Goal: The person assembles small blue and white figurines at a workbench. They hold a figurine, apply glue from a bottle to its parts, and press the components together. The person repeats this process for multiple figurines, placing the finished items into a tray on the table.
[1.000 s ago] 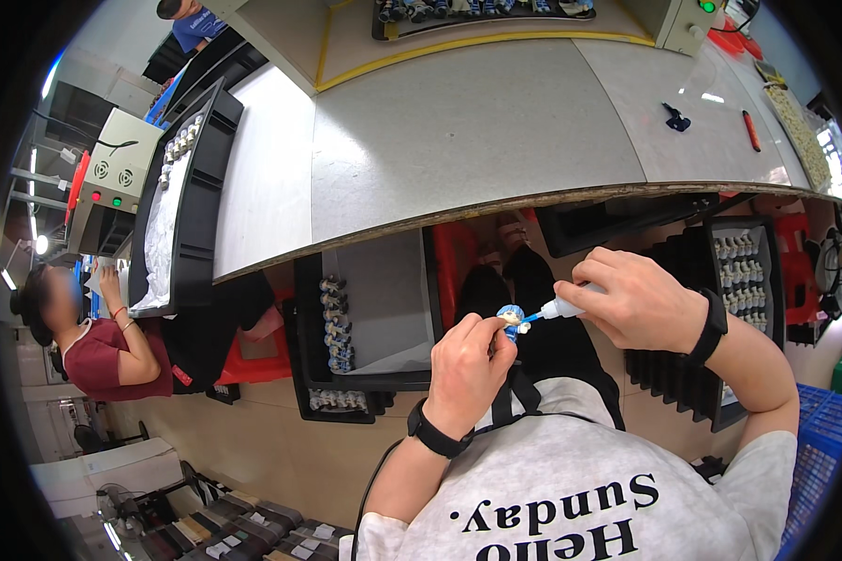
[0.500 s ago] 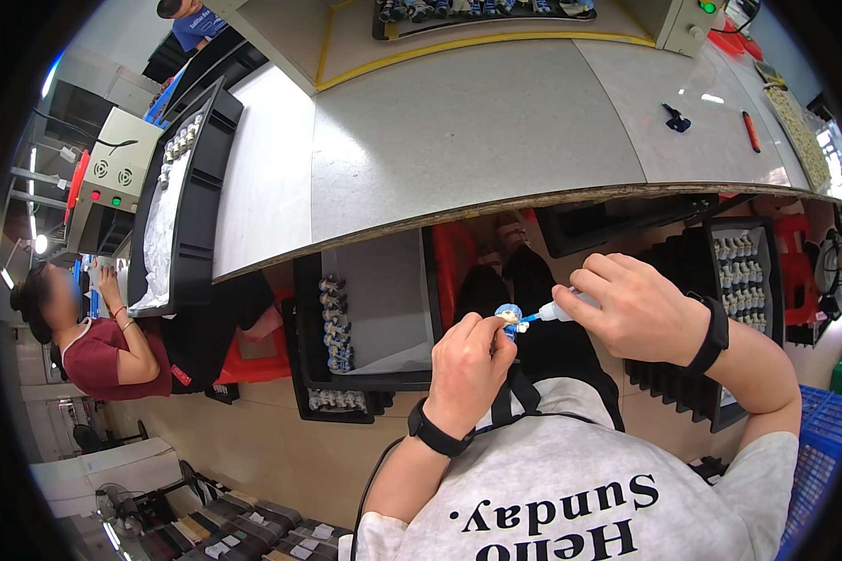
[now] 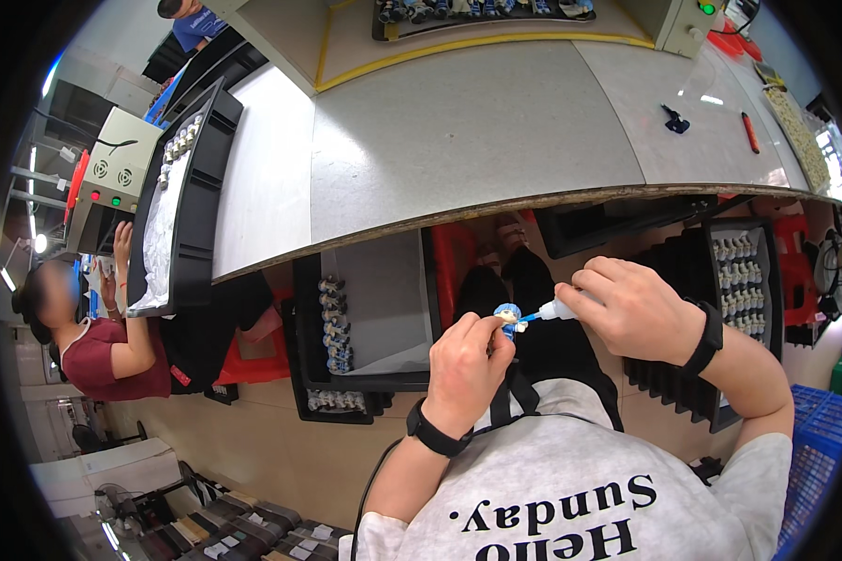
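Note:
Pinched in the fingers of my left hand (image 3: 470, 365) is a small figurine (image 3: 508, 314) with a blue top and a pale body. My right hand (image 3: 627, 304) grips a white squeeze bottle (image 3: 556, 309) on its side. The bottle's thin blue nozzle (image 3: 530, 319) points left and reaches the figurine; whether it touches is too small to tell. Both hands are held in front of my body, below the table edge. Left of them, a black tray (image 3: 384, 381) holds a row of blue-and-white figurines (image 3: 335, 323) along its left side.
Beyond my hands runs a grey table (image 3: 458, 122), with a dark blue piece (image 3: 675, 120) and a red pen-like stick (image 3: 750, 133) on it. A box-like machine opening (image 3: 486, 51) holds a tray of figurines. More pale figurines fill a tray (image 3: 772, 280) at right. A co-worker (image 3: 112, 351) sits at left.
My hands and the figurine stay almost in place; the bottle shifts very slightly. At left, the co-worker has raised a hand to the edge of the black tray on the table.

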Demonstrator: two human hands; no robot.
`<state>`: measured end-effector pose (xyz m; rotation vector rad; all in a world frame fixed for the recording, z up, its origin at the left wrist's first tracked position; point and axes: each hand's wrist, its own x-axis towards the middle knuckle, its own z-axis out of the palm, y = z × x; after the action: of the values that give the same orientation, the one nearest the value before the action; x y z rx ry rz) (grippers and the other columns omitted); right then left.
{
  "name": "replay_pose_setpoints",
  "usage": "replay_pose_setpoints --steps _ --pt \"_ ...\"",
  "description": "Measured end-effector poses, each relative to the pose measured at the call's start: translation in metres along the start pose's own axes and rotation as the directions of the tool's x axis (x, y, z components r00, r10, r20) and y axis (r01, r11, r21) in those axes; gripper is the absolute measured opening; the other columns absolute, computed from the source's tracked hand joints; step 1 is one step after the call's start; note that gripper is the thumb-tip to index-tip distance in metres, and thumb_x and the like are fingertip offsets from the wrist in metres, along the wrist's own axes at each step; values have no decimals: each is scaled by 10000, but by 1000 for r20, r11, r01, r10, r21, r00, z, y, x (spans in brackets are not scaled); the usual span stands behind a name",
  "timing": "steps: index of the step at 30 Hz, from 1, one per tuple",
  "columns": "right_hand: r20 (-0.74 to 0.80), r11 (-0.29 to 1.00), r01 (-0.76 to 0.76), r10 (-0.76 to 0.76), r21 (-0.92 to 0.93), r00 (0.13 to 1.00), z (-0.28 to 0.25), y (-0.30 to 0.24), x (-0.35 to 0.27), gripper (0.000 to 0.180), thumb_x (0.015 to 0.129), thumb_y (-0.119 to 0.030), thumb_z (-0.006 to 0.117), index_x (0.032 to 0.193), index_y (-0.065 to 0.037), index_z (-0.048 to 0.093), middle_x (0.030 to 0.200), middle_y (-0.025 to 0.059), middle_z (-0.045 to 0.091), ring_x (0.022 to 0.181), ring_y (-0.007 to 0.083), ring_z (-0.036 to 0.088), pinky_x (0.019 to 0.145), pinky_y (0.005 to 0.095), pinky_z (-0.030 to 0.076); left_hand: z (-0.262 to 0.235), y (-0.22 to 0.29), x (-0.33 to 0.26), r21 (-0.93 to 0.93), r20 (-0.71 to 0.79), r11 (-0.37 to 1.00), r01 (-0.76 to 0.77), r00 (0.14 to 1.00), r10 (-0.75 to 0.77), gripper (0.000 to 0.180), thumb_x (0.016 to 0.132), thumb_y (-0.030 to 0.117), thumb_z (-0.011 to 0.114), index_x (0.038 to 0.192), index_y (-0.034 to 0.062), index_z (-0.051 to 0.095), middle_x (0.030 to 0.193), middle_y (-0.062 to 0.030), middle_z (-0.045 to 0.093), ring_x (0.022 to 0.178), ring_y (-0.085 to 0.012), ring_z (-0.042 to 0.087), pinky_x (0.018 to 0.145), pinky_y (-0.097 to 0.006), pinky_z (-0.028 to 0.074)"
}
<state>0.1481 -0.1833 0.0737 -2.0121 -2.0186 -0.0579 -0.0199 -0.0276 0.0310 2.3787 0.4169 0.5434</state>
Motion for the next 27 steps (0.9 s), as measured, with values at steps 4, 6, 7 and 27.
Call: replay_pose_setpoints --steps 4,6,7,27 --pt "-17 945 -166 178 283 984 8 8 -8 307 724 -41 673 1025 -5 622 888 110 622 809 271 612 699 355 516 -3 -2 0 -65 -2 997 46 999 -47 99 735 -12 650 831 2 671 657 -81 562 524 -187 558 501 -294 459" --pt "-9 858 -257 291 446 957 7 12 -12 309 745 -37 687 1044 -8 615 918 133 636 831 294 626 715 362 515 -4 -3 0 -67 -13 996 51 999 -52 95 736 -14 646 827 -3 670 653 -88 560 523 -188 557 501 -292 453" --pt "-17 808 -295 353 510 936 5 18 -15 309 758 -40 690 1054 -8 611 931 142 641 844 300 631 727 361 513 -4 -2 4 -74 -16 997 38 999 -40 93 736 -15 644 825 -6 670 651 -91 560 522 -189 556 501 -291 450" --pt "-371 404 -765 899 501 232 -31 280 -111 594 811 -265 729 1251 58 493 940 102 634 762 156 597 626 276 494 -15 13 6 -94 -70 995 34 997 -41 97 751 -33 623 838 -22 665 628 -98 538 507 -172 536 493 -276 422"
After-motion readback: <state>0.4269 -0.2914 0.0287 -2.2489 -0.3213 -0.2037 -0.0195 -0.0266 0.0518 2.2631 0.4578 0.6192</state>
